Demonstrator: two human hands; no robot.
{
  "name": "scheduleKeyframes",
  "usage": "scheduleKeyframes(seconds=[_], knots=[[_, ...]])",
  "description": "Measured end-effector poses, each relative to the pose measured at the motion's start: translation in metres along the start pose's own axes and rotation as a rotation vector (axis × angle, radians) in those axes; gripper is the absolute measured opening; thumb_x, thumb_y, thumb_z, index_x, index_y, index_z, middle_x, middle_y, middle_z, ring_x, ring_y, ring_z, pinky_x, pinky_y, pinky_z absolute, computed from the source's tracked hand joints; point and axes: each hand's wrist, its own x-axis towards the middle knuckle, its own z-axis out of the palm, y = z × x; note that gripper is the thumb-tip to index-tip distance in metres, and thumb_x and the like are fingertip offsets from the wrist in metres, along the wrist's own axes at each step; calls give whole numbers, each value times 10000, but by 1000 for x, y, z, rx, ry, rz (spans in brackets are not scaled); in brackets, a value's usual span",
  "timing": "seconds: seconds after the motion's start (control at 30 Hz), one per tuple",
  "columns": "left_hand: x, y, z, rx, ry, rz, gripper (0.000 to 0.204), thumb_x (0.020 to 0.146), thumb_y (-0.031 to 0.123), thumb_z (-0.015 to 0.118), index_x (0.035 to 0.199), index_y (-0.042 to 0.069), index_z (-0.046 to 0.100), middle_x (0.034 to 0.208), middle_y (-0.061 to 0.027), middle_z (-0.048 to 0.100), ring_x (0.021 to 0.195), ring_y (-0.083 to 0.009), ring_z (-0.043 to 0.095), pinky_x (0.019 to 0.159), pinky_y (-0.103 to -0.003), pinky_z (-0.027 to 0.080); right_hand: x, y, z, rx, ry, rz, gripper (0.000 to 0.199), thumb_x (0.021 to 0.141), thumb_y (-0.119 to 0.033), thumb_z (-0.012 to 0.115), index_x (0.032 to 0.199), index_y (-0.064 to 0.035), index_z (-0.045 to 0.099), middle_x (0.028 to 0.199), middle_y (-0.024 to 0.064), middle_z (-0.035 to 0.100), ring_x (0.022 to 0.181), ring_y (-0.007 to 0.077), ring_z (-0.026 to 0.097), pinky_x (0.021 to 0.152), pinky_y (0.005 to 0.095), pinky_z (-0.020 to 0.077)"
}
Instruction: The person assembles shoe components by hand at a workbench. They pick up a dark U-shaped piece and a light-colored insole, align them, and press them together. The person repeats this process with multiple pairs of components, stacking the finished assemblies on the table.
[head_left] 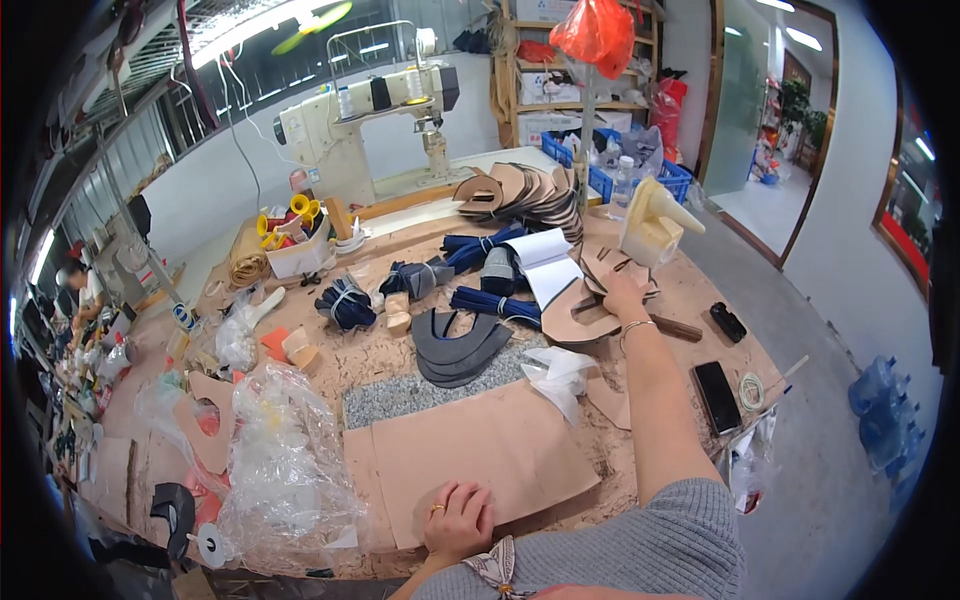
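Right hand [622, 297]: arm stretched out across the bench, fingers bent down on a tan leather cut-out [606, 268] at the far side; whether it pinches the piece or only presses on it cannot be told.
Left hand [458, 520]: near the bench's front edge, fingers curled loosely together, resting on a flat tan cardboard sheet [470, 455]; it grips nothing.
Leather cut-out: lies on top of a few like pieces, just in front of a cream plastic shoe form [655, 222] and beside an open notebook [543, 262].
Cardboard sheet: lies flat, its far edge touching a grey speckled mat [420, 392].
Dark curved pieces [458, 348]: stacked between the mat and the notebook.
Clear plastic bags [285, 470]: heaped left of the cardboard.
Blue strap bundles [470, 275]: tied with bands, in the middle of the bench.
Fanned tan pieces [528, 190]: a long overlapping row behind the notebook.
Black phone [717, 396]: flat near the right edge, beside a small roll of cord [751, 390].
Sewing machine [365, 115]: white, at the back of the bench.
Blue crate [610, 170]: back right.
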Motion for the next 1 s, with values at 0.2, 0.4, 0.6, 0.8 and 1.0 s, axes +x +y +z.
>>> scheduleKeyframes(seconds=[0.2, 0.4, 0.6, 0.8, 1.0], knots=[[0, 0, 4, 1, 16, -1, 236, 724, 223, 677, 958, 194, 699, 1058, 13, 645, 1031, -241, 596, 854, -371, 471, 31, 14, -6, 57, 414, -93, 187, 885, -132, 489, 986, -87, 640, 943, 138, 697, 920, 322, 675, 790, 485, 509], [0, -3, 7, 38, 53, 41, 218, 735, 237, 665, 945, 191, 698, 1052, 7, 645, 1029, -245, 596, 834, -364, 473, -53, -26, -83, 76, 440, -241, 188, 895, -171, 504, 1023, -76, 604, 910, 107, 696, 880, 329, 678, 743, 472, 496], [1, 3, -1, -45, 27, 11, 220, 766, 211, 659, 978, 160, 688, 1070, -18, 638, 1057, -271, 581, 866, -395, 458, -106, -43, -33, 24, -169, -467, 789, 725, -388, 748, 1368, -80, 409, 1423, 178, 401, 1330, 345, 376, 1010, 583, 332], [0, 5, -5, -70, 12, 5, 233, 794, 206, 646, 1017, 146, 673, 1108, -30, 625, 1093, -272, 561, 885, -410, 448, -107, 3, -34, -114, -169, -434, 905, 657, -434, 804, 1434, -253, 378, 1531, 26, 303, 1423, 327, 229, 1066, 614, 279], [-4, 3, -3, -75, 39, 12, 230, 798, 215, 649, 1018, 152, 673, 1112, -30, 625, 1097, -273, 561, 888, -416, 447, -97, 26, -15, 56, -165, -372, 526, 848, -241, 588, 1365, -268, 489, 1466, -34, 409, 1385, 241, 326, 1037, 594, 335]])
